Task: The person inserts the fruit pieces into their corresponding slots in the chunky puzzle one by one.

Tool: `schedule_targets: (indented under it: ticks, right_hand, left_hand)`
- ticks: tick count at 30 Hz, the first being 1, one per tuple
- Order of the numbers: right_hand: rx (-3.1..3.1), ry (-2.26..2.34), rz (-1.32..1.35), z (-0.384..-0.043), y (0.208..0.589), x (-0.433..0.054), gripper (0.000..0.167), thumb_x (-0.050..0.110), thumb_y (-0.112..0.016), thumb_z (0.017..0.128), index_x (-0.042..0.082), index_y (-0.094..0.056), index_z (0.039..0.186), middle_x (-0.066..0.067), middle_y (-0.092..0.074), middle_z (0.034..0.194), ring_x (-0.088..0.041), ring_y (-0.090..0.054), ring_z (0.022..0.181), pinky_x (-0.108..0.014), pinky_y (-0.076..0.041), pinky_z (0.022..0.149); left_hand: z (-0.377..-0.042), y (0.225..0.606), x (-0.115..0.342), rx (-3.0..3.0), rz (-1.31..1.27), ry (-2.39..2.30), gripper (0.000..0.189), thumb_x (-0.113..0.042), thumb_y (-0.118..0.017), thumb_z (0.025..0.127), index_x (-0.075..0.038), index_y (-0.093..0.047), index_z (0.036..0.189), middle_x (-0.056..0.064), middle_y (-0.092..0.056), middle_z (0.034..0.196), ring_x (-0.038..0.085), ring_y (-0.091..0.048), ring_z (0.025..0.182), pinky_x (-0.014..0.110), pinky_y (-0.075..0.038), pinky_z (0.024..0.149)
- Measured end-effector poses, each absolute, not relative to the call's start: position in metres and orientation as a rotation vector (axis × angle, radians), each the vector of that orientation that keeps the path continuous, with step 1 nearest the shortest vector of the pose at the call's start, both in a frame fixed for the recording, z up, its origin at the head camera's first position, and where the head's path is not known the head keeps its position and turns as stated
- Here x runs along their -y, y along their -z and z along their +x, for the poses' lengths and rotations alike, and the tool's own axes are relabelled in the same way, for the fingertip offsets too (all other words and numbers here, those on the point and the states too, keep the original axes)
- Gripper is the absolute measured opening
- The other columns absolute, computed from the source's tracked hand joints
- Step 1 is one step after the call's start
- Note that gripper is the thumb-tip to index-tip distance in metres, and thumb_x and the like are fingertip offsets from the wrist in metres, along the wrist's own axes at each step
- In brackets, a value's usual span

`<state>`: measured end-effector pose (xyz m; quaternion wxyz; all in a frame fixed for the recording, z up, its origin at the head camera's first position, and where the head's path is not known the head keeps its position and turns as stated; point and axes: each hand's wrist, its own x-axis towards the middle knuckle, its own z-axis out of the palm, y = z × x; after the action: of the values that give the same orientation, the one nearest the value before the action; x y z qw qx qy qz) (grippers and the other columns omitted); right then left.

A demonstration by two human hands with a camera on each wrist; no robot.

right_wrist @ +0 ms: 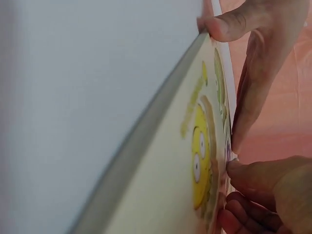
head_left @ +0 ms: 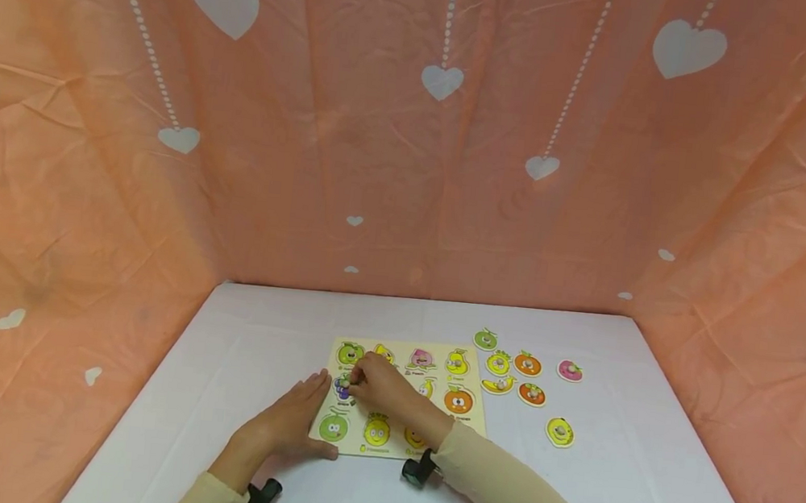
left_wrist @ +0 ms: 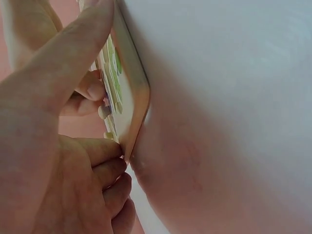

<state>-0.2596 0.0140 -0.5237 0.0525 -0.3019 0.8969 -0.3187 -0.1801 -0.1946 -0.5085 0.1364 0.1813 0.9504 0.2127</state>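
A pale wooden fruit puzzle board [head_left: 475, 424] lies on the table with printed fruit pictures and recesses. My left hand [head_left: 288, 419] rests at its left side, fingers extended along the left edge and thumb against the near edge. Reaching across the board, my right hand [head_left: 390, 388] pinches the purple grape puzzle piece [head_left: 342, 389] at the grape picture in the left column. The right fingers partly cover that piece, and the hand hides some middle pictures. In the right wrist view, the yellow pineapple picture [right_wrist: 199, 161] is close by.
Loose knobbed fruit pieces lie right of the board: a green one [head_left: 485, 340], a pineapple [head_left: 497, 363], a banana [head_left: 497, 384], an orange [head_left: 527, 364], a red-orange one [head_left: 531, 394], a pink one [head_left: 570, 370] and a yellow one [head_left: 560, 433]. A peach-coloured curtain [head_left: 423, 189] encloses the table.
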Motion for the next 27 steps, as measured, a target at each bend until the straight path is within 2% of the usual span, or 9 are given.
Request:
schedule_targets:
  ticks: [9, 18, 22, 27]
  right_hand:
    - [-2.660, 1.146, -0.878, -0.254, 0.519, -0.035, 0.007, 0.010, -0.076, 0.099, 0.005, -0.071, 0.100, 0.002, -0.060, 0.096, -0.008, -0.055, 0.087, -0.022, -0.055, 0.080]
    - [-2.716, 1.214, -0.795, -0.255, 0.517, -0.052, 0.011, 0.013, -0.078, 0.098, 0.005, -0.074, 0.104, 0.001, -0.061, 0.098, -0.011, -0.056, 0.086, -0.024, -0.055, 0.077]
    - [-2.693, 1.246, -0.691, -0.252, 0.514, -0.060, 0.014, 0.017, -0.078, 0.098, 0.007, -0.074, 0.107, 0.002, -0.061, 0.101, -0.015, -0.056, 0.090, -0.028, -0.054, 0.080]
    - [-2.712, 1.247, -0.702, -0.250, 0.511, -0.073, 0.016, 0.017, -0.078, 0.099, 0.005, -0.074, 0.109, 0.001, -0.062, 0.101, -0.016, -0.056, 0.091, -0.030, -0.054, 0.080]
  left_hand:
    - [-0.180, 0.508, 0.194, -2.755, 0.495, -0.602, 0.129, -0.050, -0.097, 0.075, 0.011, -0.027, 0.164, 0.028, -0.023, 0.174, 0.041, -0.023, 0.162, 0.054, -0.023, 0.133]
    - [-0.179, 0.508, 0.193, -2.757, 0.469, -0.619, 0.129, -0.048, -0.098, 0.074, 0.010, -0.028, 0.165, 0.027, -0.023, 0.174, 0.041, -0.024, 0.162, 0.055, -0.025, 0.133]
    - [-0.178, 0.507, 0.193, -2.758, 0.462, -0.636, 0.128, -0.047, -0.098, 0.073, 0.010, -0.028, 0.165, 0.027, -0.023, 0.174, 0.042, -0.024, 0.162, 0.056, -0.026, 0.132]
    - [-0.178, 0.507, 0.192, -2.757, 0.444, -0.637, 0.128, -0.048, -0.098, 0.073, 0.008, -0.029, 0.165, 0.025, -0.024, 0.175, 0.041, -0.023, 0.163, 0.056, -0.026, 0.132]
